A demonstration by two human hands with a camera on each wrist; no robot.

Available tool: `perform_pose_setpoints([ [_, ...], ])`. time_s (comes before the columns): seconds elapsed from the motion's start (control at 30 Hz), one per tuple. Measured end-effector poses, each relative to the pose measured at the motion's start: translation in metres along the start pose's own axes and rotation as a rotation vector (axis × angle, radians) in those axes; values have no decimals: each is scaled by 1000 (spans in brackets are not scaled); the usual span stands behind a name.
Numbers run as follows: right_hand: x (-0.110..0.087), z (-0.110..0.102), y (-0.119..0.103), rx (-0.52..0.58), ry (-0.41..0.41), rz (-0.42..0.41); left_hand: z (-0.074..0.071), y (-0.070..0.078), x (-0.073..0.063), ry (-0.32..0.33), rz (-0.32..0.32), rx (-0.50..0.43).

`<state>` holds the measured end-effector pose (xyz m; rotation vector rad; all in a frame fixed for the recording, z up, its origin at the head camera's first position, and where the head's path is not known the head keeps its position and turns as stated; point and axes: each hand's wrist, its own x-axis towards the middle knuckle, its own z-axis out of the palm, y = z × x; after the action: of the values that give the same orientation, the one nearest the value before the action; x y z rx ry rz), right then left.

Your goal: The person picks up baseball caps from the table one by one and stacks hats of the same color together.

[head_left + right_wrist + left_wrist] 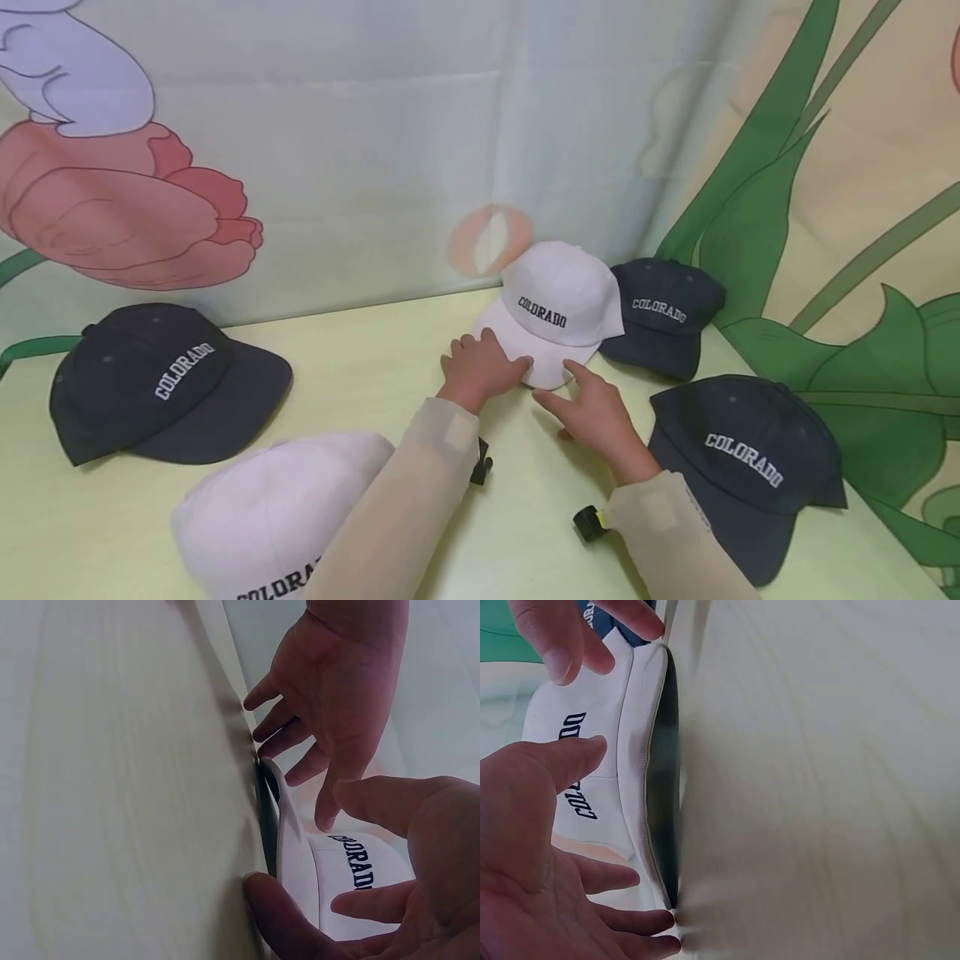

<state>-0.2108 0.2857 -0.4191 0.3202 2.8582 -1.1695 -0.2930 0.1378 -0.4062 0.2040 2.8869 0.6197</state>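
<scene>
A white baseball cap (562, 287) with black COLORADO lettering sits at the back of the table, brim toward me. At the brim's left edge is my left hand (482, 367), its fingers loosely spread. My right hand (600, 412) is by the front right of the brim, index finger and thumb extended. The left wrist view shows the left hand's palm (517, 840) beside the brim (639, 742), fingertips right at its edge. In the right wrist view, the right hand's fingers (367, 904) reach alongside the same brim. Neither hand curls round the cap.
Behind the white cap's right side is a navy cap (663, 308). Another navy cap (742, 450) lies by the right forearm, a third (150, 383) at far left. A second white cap (277, 492) is partly behind the left sleeve. A printed cloth (375, 167) backs the table (517, 517).
</scene>
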Motion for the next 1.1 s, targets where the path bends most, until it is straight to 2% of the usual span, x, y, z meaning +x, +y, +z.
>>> perform_pose_setpoints([
  [0.5, 4, -1, -4, 14, 21, 0, -5, -2, 13, 23, 7, 14],
  [0.8, 11, -4, -3, 26, 42, 25, -2, -2, 22, 26, 23, -29],
  [1.1, 14, -8, 2, 37, 43, 41, 1, 4, 23, 22, 36, -52],
])
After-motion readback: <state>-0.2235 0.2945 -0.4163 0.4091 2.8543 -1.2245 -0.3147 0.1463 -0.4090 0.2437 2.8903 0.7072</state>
